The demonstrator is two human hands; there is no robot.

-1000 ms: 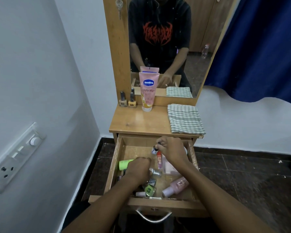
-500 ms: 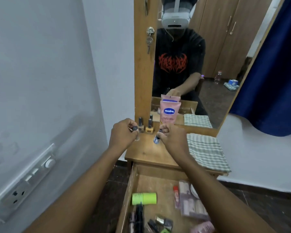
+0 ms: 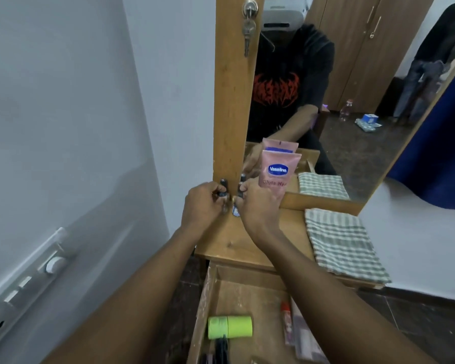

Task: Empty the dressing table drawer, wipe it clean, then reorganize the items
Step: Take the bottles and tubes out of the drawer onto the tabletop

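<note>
Head view: left hand (image 3: 201, 203) grips dark bottle (image 3: 222, 194), right hand (image 3: 258, 203) pinches blue-labelled bottle (image 3: 236, 210), at tabletop (image 3: 218, 237) back-left corner.

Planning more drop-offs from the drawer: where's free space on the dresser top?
Free: bare tabletop between the right hand and the checked cloth, out to the front edge. Crowded: back left corner, where the left hand grips a dark-capped bottle and the right hand a white-labelled bottle, beside standing bottles and the Vaseline tube.
</note>
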